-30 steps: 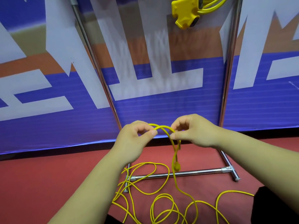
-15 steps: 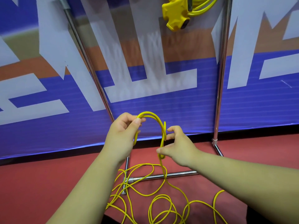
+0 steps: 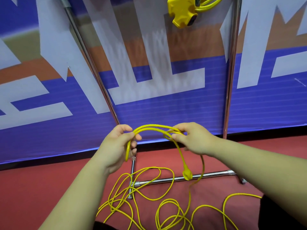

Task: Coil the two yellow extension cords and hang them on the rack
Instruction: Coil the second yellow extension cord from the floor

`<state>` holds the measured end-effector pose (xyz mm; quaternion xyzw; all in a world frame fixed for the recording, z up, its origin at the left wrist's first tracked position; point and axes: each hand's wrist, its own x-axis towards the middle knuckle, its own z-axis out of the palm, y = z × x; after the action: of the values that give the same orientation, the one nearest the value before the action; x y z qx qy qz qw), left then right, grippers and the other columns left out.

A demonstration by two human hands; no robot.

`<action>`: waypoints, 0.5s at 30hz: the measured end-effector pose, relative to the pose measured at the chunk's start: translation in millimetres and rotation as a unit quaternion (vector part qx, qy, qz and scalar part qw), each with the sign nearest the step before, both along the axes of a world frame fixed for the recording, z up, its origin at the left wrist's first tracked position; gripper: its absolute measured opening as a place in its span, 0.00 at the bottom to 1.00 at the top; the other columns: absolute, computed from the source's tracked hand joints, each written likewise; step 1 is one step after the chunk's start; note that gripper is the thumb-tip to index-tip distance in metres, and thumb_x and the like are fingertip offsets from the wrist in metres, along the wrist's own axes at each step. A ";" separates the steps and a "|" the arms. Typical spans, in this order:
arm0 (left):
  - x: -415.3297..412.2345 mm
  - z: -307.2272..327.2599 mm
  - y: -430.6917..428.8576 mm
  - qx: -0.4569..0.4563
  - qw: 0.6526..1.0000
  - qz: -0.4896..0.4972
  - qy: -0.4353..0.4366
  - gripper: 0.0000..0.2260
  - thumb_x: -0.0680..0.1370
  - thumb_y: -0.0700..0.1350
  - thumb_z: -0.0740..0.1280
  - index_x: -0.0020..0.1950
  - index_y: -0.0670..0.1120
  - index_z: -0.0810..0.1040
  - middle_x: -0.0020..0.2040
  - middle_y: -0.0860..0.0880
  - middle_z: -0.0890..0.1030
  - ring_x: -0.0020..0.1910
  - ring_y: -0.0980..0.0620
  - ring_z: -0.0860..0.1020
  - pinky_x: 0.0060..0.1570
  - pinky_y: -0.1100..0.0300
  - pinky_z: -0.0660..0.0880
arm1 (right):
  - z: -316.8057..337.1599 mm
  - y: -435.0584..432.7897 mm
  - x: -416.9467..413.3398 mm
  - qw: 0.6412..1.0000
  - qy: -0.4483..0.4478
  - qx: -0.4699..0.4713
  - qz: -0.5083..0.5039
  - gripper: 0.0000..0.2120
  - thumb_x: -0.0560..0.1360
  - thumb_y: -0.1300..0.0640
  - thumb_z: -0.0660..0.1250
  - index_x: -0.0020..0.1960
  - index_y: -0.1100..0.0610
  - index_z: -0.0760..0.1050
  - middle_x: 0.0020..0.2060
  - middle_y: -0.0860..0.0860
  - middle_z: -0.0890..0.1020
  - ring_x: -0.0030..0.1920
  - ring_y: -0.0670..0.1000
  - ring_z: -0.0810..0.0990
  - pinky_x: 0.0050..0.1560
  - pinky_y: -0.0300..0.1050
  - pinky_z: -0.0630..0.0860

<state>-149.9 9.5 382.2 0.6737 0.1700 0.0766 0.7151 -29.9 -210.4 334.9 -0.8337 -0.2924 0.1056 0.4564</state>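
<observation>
A thin yellow extension cord [image 3: 154,127] arches between my two hands at mid-frame. My left hand [image 3: 118,143] grips the doubled strands at the left end of the arch. My right hand [image 3: 194,138] pinches the strands at the right end. The cord's plug [image 3: 187,174] dangles below my right hand. Most of this cord lies in loose tangled loops [image 3: 149,205] on the red floor. A second yellow cord with its chunky socket block [image 3: 182,12] hangs coiled at the top of the metal rack [image 3: 231,80].
The rack's chrome uprights [image 3: 89,63] stand in front of a blue, white and orange banner wall [image 3: 157,88]. Its base bar [image 3: 174,179] lies on the red floor [image 3: 41,180], crossed by the loose loops. A dark shape [image 3: 274,213] sits at the lower right edge.
My hands have moved apart, drawing the looped cord into a wider, flatter arch. My right hand has risen back level with the left. The plug hangs lower and swings to the right.
</observation>
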 end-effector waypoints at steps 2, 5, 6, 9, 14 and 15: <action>0.5 -5.8 3.1 0.042 0.998 -0.029 0.035 0.12 0.82 0.34 0.59 0.62 0.46 0.73 0.39 0.44 0.81 0.31 0.52 0.72 0.35 0.56 0.73 | 3.3 -7.2 4.4 0.999 0.021 -0.022 0.029 0.06 0.78 0.50 0.69 0.52 0.48 0.83 0.43 0.51 0.83 0.35 0.47 0.78 0.41 0.46 0.81; 6.7 -13.6 3.1 0.102 0.993 -0.037 0.038 0.16 0.83 0.35 0.58 0.66 0.49 0.77 0.40 0.47 0.82 0.33 0.54 0.73 0.38 0.57 0.74 | 7.9 -13.5 7.2 0.998 0.051 -0.032 0.032 0.10 0.76 0.49 0.72 0.55 0.48 0.80 0.45 0.52 0.84 0.38 0.49 0.79 0.41 0.44 0.76; 9.6 -15.9 3.9 0.114 0.993 -0.024 0.035 0.16 0.83 0.36 0.58 0.66 0.49 0.77 0.40 0.48 0.82 0.34 0.54 0.73 0.38 0.57 0.74 | 7.8 -14.5 8.8 0.998 0.049 -0.040 0.012 0.13 0.75 0.47 0.73 0.57 0.48 0.77 0.47 0.50 0.83 0.40 0.50 0.80 0.44 0.44 0.76; 16.1 -21.0 8.5 0.119 0.992 0.040 0.028 0.15 0.83 0.37 0.58 0.66 0.47 0.78 0.42 0.49 0.84 0.34 0.55 0.73 0.34 0.58 0.69 | 9.6 -15.0 13.1 0.995 -0.013 -0.064 -0.069 0.13 0.74 0.45 0.73 0.54 0.48 0.76 0.46 0.47 0.81 0.41 0.50 0.79 0.44 0.46 0.75; 19.3 -28.6 28.5 0.109 0.981 0.158 0.037 0.16 0.83 0.36 0.59 0.70 0.45 0.75 0.44 0.49 0.84 0.32 0.54 0.72 0.30 0.60 0.62 | 16.6 -25.8 17.8 0.996 0.078 -0.034 0.003 0.07 0.73 0.49 0.73 0.42 0.52 0.83 0.31 0.48 0.78 0.32 0.49 0.72 0.37 0.45 0.70; 18.4 -29.5 31.9 0.114 0.978 0.170 0.042 0.17 0.83 0.37 0.59 0.70 0.45 0.75 0.44 0.49 0.85 0.34 0.53 0.72 0.31 0.60 0.62 | 17.6 -30.0 17.6 0.993 0.111 -0.027 0.019 0.09 0.71 0.47 0.73 0.42 0.52 0.84 0.32 0.48 0.78 0.35 0.50 0.71 0.38 0.47 0.68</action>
<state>-131.5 41.4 352.8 0.7148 0.3018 0.1876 0.6023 -12.3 -240.4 352.4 -0.8231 -0.2531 0.2142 0.4611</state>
